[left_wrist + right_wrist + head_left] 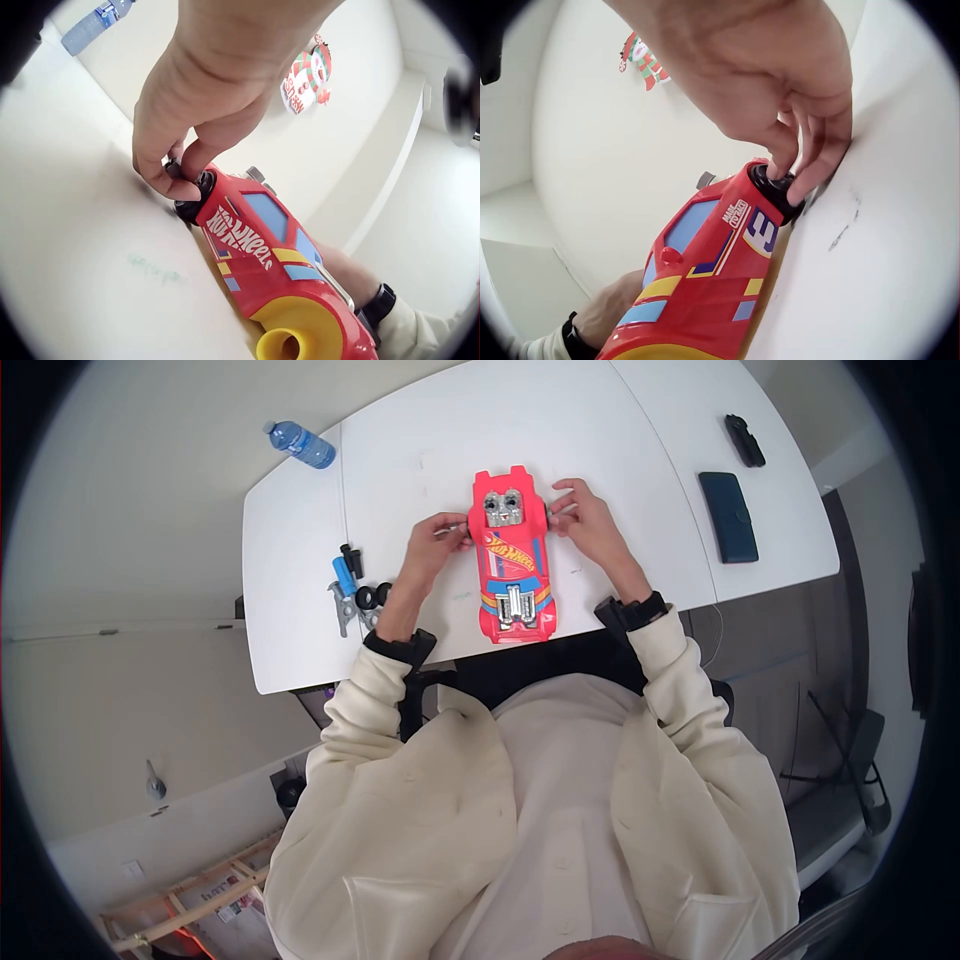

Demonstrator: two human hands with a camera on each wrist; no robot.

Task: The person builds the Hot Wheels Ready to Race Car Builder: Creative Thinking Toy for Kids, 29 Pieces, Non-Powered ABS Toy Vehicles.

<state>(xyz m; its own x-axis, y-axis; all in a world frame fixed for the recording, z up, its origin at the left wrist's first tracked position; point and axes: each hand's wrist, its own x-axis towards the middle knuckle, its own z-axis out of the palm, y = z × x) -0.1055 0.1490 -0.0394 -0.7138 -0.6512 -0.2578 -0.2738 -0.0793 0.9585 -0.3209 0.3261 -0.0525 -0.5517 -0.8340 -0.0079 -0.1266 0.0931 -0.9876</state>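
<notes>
A red toy car (512, 545) with Hot Wheels lettering lies on the white table between both hands, its length running away from the body. At its far left side, my left hand (437, 544) pinches a black wheel (202, 196) between thumb and fingers; a small dark piece (173, 168) shows between those fingers. On the opposite side my right hand (592, 532) holds another black wheel (775, 193) with thumb and fingertips. The nearer wheel arch (300, 324) is yellow with a round, hollow yellow hub (283, 346).
Left of the car on the table (400, 465) are loose black wheels (367, 597), a blue-handled tool (344, 576), grey parts (346, 612) and a black piece (352, 561). A water bottle (302, 444) lies at the far left; a dark wallet-like case (729, 517) and black object (744, 441) lie right.
</notes>
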